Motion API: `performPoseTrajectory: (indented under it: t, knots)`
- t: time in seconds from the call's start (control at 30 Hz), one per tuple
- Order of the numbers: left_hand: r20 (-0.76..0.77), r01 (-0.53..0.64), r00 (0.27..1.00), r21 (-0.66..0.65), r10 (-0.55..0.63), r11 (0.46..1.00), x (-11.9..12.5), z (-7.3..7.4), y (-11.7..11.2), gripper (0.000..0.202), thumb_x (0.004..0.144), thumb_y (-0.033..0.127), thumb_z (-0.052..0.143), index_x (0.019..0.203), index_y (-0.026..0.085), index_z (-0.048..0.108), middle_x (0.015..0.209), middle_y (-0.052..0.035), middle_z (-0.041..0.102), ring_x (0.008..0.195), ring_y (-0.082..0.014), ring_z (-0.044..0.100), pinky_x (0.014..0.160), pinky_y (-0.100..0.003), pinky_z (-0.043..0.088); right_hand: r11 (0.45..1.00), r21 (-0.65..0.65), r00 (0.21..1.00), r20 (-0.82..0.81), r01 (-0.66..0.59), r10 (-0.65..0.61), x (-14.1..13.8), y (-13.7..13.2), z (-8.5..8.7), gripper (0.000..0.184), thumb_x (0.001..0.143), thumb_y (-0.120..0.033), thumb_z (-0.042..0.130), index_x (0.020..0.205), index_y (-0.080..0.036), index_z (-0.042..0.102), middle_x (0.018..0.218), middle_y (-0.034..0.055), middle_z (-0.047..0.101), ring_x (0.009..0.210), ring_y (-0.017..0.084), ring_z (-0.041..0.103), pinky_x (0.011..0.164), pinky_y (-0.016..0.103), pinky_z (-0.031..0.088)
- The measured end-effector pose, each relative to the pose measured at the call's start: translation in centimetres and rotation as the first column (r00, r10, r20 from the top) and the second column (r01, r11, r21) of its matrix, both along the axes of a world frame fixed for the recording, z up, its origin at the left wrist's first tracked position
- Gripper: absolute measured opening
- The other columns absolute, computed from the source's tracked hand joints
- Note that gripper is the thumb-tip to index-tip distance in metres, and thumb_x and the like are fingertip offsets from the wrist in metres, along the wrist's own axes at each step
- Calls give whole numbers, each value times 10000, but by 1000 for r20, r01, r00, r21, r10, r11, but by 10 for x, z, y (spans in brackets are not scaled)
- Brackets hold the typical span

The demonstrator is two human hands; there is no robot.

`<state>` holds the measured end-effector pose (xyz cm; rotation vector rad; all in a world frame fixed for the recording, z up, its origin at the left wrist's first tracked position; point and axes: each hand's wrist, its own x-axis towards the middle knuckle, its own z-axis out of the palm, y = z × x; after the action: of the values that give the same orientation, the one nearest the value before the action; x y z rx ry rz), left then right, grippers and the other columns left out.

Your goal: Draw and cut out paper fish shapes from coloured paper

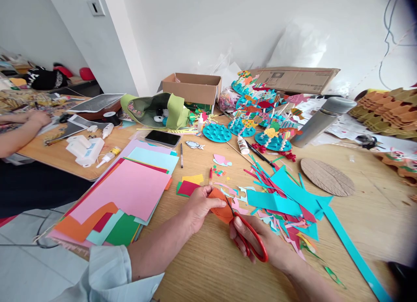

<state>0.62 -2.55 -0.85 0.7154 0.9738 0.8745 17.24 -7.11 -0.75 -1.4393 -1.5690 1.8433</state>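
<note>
On my feed, the left hand pinches a piece of orange paper between thumb and fingers, firmly closed on it, at lower centre of the frame. The right hand grips red-handled scissors, with its thumb through one loop. The blades sit at the paper's edge; I cannot tell how far apart they stand. Turquoise and pink paper scraps lie just right of the hands on the wooden table, with a stack of coloured paper sheets to their left.
</note>
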Motion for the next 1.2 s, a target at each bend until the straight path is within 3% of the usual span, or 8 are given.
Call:
performPoseTrajectory:
  t: [0.3, 1.0, 1.2]
  knots:
    - [32, 24, 999, 4, -25, 1000, -1, 1, 1, 260, 524, 125, 733, 748, 153, 604, 691, 19, 615, 661, -124, 563, 660, -252, 415, 1000, 23, 1000, 4, -19, 19, 4, -1, -4, 656, 781, -811, 330, 747, -183, 516, 493, -54, 460, 401, 75, 417, 377, 187, 333]
    - [54, 58, 997, 19, -59, 998, -1, -1, 2, 323, 522, 133, 718, 834, 138, 636, 834, -41, 686, 752, -158, 606, 716, -274, 437, 997, 59, 999, 28, -47, 46, 3, 2, 0, 671, 768, -823, 330, 715, -175, 497, 476, -53, 452, 370, 55, 376, 371, 186, 310]
    - [64, 30, 997, -4, -30, 1000, 1, 2, 2, 312, 499, 139, 737, 793, 135, 631, 777, -33, 676, 712, -151, 599, 712, -277, 439, 997, 60, 999, 18, -49, 48, 3, 2, 0, 657, 775, -815, 337, 709, -179, 491, 481, -55, 447, 382, 58, 382, 376, 187, 311]
